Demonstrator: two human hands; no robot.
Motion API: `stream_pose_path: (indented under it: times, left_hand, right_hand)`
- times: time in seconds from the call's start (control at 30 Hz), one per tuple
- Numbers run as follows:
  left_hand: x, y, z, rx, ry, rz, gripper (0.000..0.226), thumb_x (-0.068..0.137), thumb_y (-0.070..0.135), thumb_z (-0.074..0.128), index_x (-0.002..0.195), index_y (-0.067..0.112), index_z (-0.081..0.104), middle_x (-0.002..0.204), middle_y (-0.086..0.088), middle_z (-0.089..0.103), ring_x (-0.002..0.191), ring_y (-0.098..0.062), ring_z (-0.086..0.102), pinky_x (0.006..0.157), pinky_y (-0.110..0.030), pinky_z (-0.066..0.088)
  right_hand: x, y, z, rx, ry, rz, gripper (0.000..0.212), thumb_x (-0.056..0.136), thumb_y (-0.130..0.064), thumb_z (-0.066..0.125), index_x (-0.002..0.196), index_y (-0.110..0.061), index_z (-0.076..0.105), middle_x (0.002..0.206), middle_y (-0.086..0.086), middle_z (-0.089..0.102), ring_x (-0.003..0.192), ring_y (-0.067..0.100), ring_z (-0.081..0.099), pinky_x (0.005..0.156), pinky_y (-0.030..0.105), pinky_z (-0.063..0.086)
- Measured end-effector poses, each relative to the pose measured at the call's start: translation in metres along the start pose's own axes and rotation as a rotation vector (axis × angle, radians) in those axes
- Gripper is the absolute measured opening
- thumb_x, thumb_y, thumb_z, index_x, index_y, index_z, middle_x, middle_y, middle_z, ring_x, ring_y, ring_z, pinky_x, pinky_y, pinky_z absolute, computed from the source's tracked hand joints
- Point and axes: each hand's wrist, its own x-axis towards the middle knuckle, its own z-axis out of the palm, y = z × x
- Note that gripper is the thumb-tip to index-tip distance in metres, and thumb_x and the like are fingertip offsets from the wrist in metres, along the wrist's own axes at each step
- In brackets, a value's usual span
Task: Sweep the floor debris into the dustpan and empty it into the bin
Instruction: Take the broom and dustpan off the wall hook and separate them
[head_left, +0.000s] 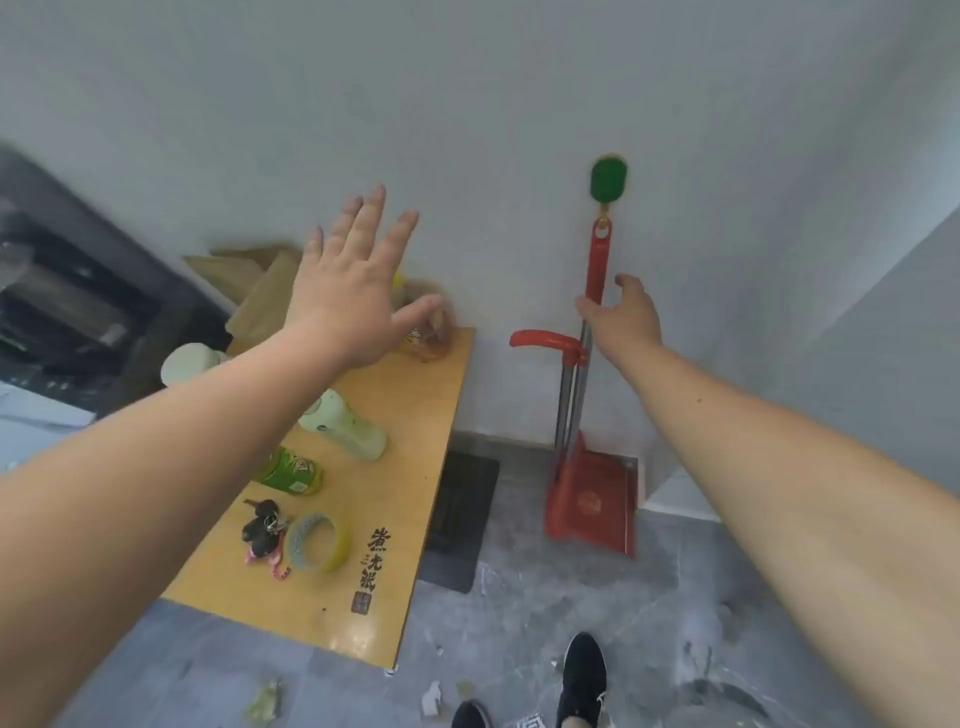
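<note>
The grey tiled floor carries a yellow wooden table on the left. Just right of it, a red plastic dustpan on a long metal handle stands upright against the white wall, directly below the right hand. Beside it, a red-topped metal broom handle hangs from a green wall hook. The right hand is half open: the thumb touches the handle and the fingers are not wrapped round it. The left hand is spread flat above the table, holding nothing. Greenish and white scraps lie on the floor, well apart from the dustpan.
</note>
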Motion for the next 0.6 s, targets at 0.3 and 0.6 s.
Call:
stream_pose_path:
  times: [0.3, 0.6]
  left_hand:
    - [-0.011, -0.021, 0.019, -0.012, -0.003, -0.076, 0.091, 0.092, 0.079, 0.036, 0.164, 0.031, 0.008, 0.173, -0.007, -0.001, 0.159, -0.027, 0.002, 0.127, -0.054, 0.015]
    - [-0.013, -0.020, 0.013, -0.067, 0.027, -0.087, 0.090, 0.092, 0.079, 0.035, 0.164, 0.031, 0.008, 0.173, -0.007, -0.001, 0.159, -0.026, 0.002, 0.128, -0.053, 0.016]
  right_hand:
    - [0.033, -0.006, 0.028, 0.081, -0.037, 0.135, 0.052, 0.097, -0.045, 0.052, 0.134, -0.009, 0.056, 0.126, 0.010, 0.064, 0.114, 0.030, 0.062, 0.096, 0.037, 0.050]
    - [0.037, -0.013, 0.025, -0.048, -0.064, 0.100, 0.055, 0.103, -0.046, 0.043, 0.139, -0.005, 0.051, 0.134, 0.014, 0.060, 0.117, 0.033, 0.059, 0.091, 0.033, 0.047]
